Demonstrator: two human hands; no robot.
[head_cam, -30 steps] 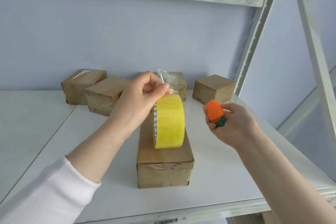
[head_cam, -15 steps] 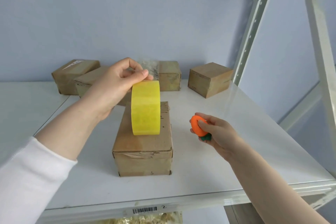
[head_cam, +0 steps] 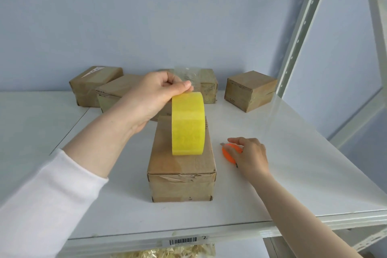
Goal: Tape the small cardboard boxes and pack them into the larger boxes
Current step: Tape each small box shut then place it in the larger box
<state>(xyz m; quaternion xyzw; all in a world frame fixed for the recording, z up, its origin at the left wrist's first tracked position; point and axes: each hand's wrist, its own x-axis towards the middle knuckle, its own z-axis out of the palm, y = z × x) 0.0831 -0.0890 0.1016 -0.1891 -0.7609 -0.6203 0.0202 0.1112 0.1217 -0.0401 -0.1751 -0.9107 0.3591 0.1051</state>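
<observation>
A small brown cardboard box (head_cam: 182, 182) lies in the middle of the white shelf. A yellow tape roll (head_cam: 187, 125) stands on edge on top of it. My left hand (head_cam: 150, 98) grips the top of the roll, and a loose clear tape end (head_cam: 186, 74) sticks up behind its fingers. To the right of the box, my right hand (head_cam: 251, 155) holds a small orange cutter (head_cam: 228, 154) down on the shelf surface, fingers curled over it.
Several more small cardboard boxes stand along the back wall, among them one at far left (head_cam: 92, 84) and one at right (head_cam: 249, 90). A slanted metal upright (head_cam: 301, 27) borders the shelf on the right. A barcode label (head_cam: 183, 241) marks the front edge; pale straw-like filler (head_cam: 163, 253) shows below.
My right hand has lowered the orange cutter from mid-air down onto the shelf beside the box. The left hand stays on the roll, and the view has shifted back.
</observation>
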